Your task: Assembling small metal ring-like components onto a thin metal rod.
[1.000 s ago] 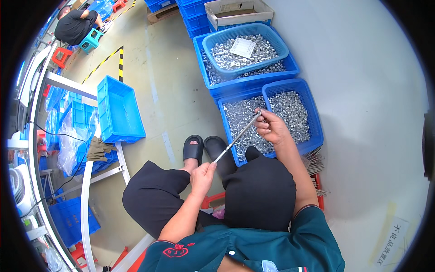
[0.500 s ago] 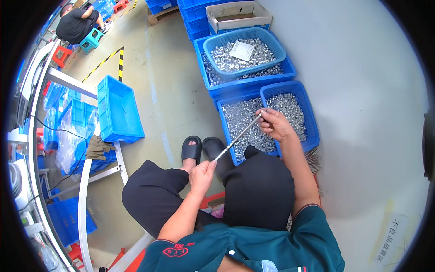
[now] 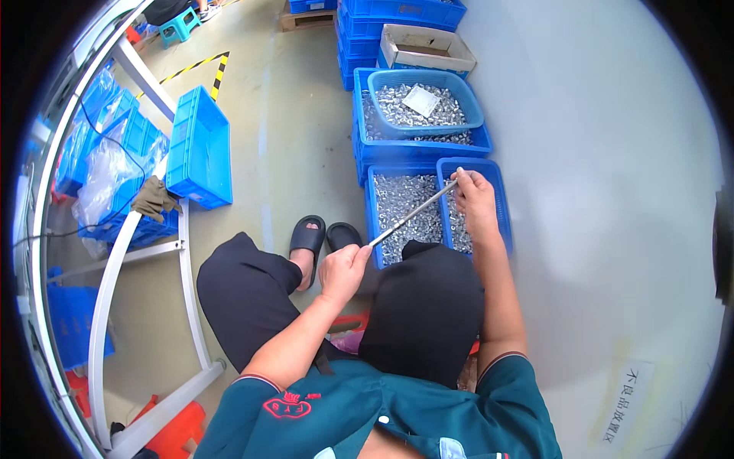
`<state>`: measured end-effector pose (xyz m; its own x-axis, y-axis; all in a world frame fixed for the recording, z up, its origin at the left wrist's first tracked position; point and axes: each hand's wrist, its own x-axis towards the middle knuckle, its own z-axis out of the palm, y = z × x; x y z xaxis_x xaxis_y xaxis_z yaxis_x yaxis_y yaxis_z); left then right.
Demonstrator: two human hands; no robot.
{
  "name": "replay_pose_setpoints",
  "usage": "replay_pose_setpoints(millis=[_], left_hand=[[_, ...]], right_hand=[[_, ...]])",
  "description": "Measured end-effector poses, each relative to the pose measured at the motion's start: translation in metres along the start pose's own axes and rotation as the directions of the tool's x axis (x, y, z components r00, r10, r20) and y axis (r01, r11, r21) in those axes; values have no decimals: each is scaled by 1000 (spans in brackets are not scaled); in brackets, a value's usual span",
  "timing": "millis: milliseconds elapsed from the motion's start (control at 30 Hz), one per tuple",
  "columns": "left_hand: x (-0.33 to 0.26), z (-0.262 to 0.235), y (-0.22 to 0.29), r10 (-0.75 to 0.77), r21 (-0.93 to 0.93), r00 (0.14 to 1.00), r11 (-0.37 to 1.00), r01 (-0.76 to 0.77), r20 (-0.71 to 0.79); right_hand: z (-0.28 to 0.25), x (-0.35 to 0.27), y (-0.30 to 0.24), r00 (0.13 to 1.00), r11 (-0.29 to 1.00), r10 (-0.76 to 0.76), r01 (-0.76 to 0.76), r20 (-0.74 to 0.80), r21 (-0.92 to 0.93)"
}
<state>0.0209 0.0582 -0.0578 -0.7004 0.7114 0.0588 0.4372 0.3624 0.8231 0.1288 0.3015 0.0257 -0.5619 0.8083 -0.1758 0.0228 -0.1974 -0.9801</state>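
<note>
Pale concrete floor fills the scene, with a grey wall running up the right side. Seen from above, the person sits with dark-trousered knees spread, black slippers at the centre of the picture.

At about 1 o'clock from the slippers sit two blue bins side by side. The left bin is heaped with small silvery metal parts; the narrower right bin holds more of the same. Beyond them, at 12 o'clock, a larger blue crate carries a round-cornered blue basket of the same shiny parts, with a small white slip lying on top. Farther still stands an open cardboard box against stacked blue crates.

A thin metal rod slants across the left bin. The right hand pinches its far upper end over the bins, fingers closed on it. The left hand is curled round its near lower end, just above the knee. The right knee hides the near edge of both bins.

At 9 o'clock an empty blue crate rests on the floor beside a white metal frame, where a crumpled olive glove lies. Clear plastic bags sit in more blue crates behind it.
</note>
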Motion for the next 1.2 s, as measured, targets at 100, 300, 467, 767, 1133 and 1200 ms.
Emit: replay_pose_setpoints(millis=[100, 300, 467, 767, 1133, 1200], left_hand=[[-2, -6, 12, 9, -16, 1000, 1000, -9, -3], [2, -3, 3, -30, -311, 988, 947, 77, 152], [2, 7, 0, -51, -552, 965, 812, 190, 257], [7, 12, -10, -181, -509, 951, 811, 288, 250], [-13, -7, 2, -133, -274, 970, 944, 186, 203], [-14, -10, 5, -144, -217, 967, 957, 190, 209]], right_hand=[[2, -4, -22, 998, 974, -46, 37, -37, -226], [5, -16, -43, 971, 1000, -11, 14, 238, -8], [20, -33, -29, 883, 970, 243, -217, 402, -110], [16, -38, -7, 703, 839, 509, -535, 496, -103], [-21, -11, -2, 847, 759, 368, -512, 383, 403], [-24, -8, -3, 856, 727, 357, -505, 373, 464]])
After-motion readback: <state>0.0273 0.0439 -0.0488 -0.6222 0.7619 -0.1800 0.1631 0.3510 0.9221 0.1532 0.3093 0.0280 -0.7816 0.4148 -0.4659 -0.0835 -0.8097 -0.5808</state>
